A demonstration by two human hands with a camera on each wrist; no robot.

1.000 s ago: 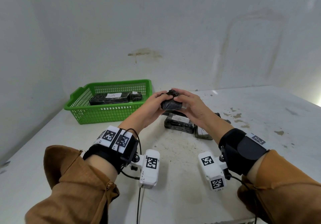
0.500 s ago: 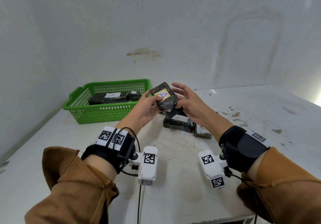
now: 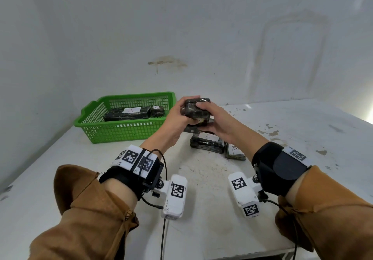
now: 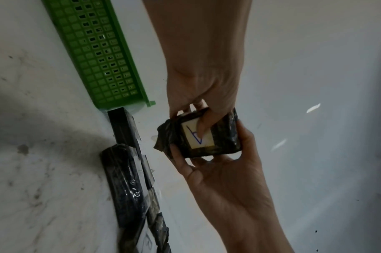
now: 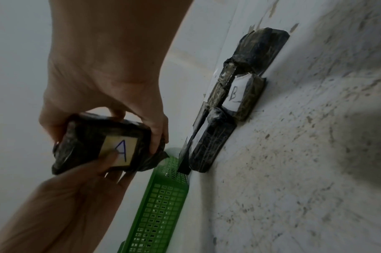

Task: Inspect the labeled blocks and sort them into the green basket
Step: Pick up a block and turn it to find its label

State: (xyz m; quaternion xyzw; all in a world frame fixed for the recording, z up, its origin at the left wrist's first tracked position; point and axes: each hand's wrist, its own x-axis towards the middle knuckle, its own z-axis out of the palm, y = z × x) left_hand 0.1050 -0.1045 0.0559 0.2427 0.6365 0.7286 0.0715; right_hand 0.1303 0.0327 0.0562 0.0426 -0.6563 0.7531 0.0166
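Both your left hand (image 3: 177,114) and right hand (image 3: 217,122) clasp the wrapped block (image 3: 196,109), held above the table (image 3: 201,179) beside the green basket (image 3: 121,132). Half a second ago its "A" label (image 5: 118,151) faced you; now it's turned underneath, so inspection looks done and the basket is probably next.

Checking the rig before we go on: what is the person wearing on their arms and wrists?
Both arms have loose brown sleeves, pushed back from the wrists. The left hand has a black wrist strap with a white band of square black-and-white markers. The right hand has a black wrist cuff with a smaller marker strip. A white marker-tagged camera with a black cable hangs under each wrist.
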